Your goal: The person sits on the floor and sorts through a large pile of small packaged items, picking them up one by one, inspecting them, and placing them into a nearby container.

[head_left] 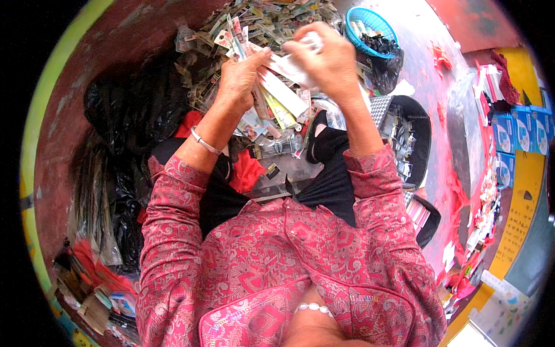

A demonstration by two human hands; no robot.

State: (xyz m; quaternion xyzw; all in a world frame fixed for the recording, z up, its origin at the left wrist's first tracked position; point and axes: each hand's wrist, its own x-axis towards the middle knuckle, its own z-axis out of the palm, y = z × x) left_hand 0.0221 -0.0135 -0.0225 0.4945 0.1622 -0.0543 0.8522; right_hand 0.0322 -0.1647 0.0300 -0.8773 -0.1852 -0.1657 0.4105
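Observation:
My left hand [238, 80] is closed around a bundle of narrow printed packaging cards [238, 40], which stick out above and below the fingers. A long white card strip [284, 92] and a yellowish one [278, 110] slant down to the right from beside it. My right hand [334, 61] is smeared by motion to the right of the left one. Its fingers curl round a blurred white piece of packaging [312, 41]. Under and beyond both hands spreads a large heap of small packaged items [196, 75], mostly clear plastic on card.
A blue plastic basket [348, 26] holding dark items stands at the far right of the heap. Closer, a black container [420, 139] holds small clear packs. Black plastic bags [130, 107] lie on the left. Red scraps [245, 172] lie between my legs, and blue boxes [504, 133] stand far right.

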